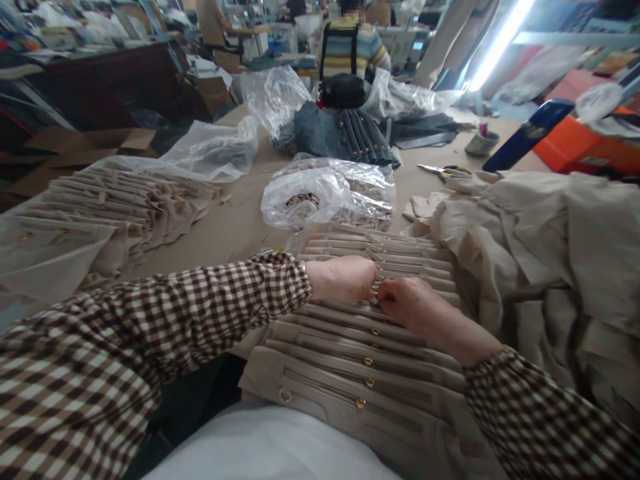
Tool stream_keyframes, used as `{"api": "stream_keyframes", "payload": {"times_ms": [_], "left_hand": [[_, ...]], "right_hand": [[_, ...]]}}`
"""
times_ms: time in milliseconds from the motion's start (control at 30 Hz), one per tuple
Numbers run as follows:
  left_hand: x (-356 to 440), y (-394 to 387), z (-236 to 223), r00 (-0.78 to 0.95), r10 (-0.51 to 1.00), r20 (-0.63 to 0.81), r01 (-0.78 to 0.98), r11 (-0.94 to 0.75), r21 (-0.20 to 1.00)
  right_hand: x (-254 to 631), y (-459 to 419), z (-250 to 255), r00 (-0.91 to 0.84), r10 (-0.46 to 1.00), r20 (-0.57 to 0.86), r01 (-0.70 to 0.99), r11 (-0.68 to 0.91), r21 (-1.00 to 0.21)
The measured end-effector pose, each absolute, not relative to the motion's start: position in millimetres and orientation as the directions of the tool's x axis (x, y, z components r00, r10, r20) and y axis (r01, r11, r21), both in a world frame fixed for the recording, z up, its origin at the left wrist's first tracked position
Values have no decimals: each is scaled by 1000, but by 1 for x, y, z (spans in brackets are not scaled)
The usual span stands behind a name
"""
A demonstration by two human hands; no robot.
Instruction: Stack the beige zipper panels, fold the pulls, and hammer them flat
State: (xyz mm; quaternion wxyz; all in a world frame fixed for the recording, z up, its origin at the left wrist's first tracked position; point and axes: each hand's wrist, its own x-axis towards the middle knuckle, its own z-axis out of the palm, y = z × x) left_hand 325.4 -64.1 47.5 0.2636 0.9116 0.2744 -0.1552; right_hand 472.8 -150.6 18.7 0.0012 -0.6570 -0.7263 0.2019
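Note:
A row of overlapping beige fabric panels [320,353] with zippers lies in front of me. Small gold-coloured rings [369,382] run down its middle, and a larger ring [285,395] sits on the nearest panel. Over the middle of the row, my left hand [343,277] is closed, its fingertips meeting those of my right hand. My right hand [415,305] pinches close beside it, thumb and forefinger together. Something small and shiny shows between the two hands, but the fingers hide what it is.
Beige cloth [530,247] is heaped on the right, and more beige panels [115,207] lie left. Beyond are a plastic-wrapped bundle [327,193], dark panels [345,133], yellow-handled scissors [447,171], a small cup [481,143] and an orange box [585,143]. A person [350,53] is farther back.

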Motion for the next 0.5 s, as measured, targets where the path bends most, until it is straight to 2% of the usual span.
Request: {"api": "stream_keyframes", "payload": {"times_ms": [300,500], "left_hand": [[322,-62,47,768,464,-441,628,-678,382],[319,-62,54,748,493,-444,654,-662,367]], "right_hand": [[482,-148,0,-142,978,-152,877,53,-477],[477,-149,8,-79,984,-160,920,10,-392]]}}
